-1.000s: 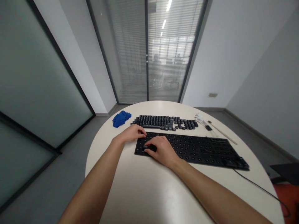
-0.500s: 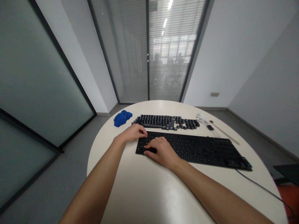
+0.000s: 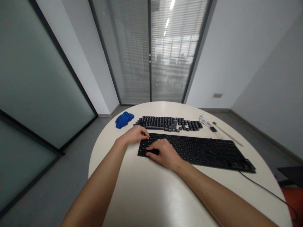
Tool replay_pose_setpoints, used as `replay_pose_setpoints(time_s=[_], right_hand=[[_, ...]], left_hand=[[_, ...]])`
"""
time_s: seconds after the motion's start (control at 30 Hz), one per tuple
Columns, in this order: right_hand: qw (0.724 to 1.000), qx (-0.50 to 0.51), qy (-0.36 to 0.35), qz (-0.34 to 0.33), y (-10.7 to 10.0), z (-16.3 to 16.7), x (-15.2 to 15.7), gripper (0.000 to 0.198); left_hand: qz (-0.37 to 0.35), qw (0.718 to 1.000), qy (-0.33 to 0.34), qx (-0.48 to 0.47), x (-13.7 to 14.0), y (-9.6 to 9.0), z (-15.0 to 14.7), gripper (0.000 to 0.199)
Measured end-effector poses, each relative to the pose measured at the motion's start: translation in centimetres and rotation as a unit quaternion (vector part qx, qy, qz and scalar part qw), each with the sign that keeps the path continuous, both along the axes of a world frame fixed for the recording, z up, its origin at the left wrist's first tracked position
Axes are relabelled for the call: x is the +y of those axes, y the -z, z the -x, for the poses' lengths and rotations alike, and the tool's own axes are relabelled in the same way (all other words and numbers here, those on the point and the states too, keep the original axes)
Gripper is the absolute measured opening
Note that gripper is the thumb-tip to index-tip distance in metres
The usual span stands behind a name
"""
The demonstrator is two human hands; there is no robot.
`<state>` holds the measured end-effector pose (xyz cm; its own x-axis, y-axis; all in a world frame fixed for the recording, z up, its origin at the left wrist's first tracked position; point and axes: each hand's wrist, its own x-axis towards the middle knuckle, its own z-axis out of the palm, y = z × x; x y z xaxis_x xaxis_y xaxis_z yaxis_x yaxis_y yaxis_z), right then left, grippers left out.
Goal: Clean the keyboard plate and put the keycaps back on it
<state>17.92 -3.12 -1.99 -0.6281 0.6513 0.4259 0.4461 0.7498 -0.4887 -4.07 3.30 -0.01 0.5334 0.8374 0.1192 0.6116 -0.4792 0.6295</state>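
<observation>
Keyboard base (image 3: pixel 201 151): black, sockets bare across much of it, flat on table (image 3: pixel 146 189). Right hand (image 3: pixel 164 153): over base's left end, thumb and forefinger tips apart; keycap between them, cannot tell. Left hand (image 3: pixel 135 134): at base's far left corner, thumb and fingers close together; hold on anything, cannot tell. Loose keycaps (image 3: pixel 156 121): rows just beyond base. Advisable: base steadied, fingertip force straight, one socket at a time. Hidden: sockets under right hand. Illegible: keycap lettering.
</observation>
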Motion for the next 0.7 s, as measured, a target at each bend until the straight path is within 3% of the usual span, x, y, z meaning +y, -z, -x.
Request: replay_pose_setpoints(time_s=[0.3,0.5,0.7], right_hand=[[1.0,-0.019,-0.008,-0.014,0.08,0.31,-0.14,0.015],[1.0,0.014,-0.011,0.022,0.13,0.38,-0.02,0.019],[0.999,0.035,-0.018,0.03,0.29,0.36,0.19,0.01]], left_hand=[[-0.032,0.999,0.013,0.001,0.35,0.15,0.13,0.006],[-0.027,1.0,0.012,0.002,0.32,0.32,0.24,0.007],[-0.026,1.0,0.014,0.004,0.3,0.32,0.23,0.007]])
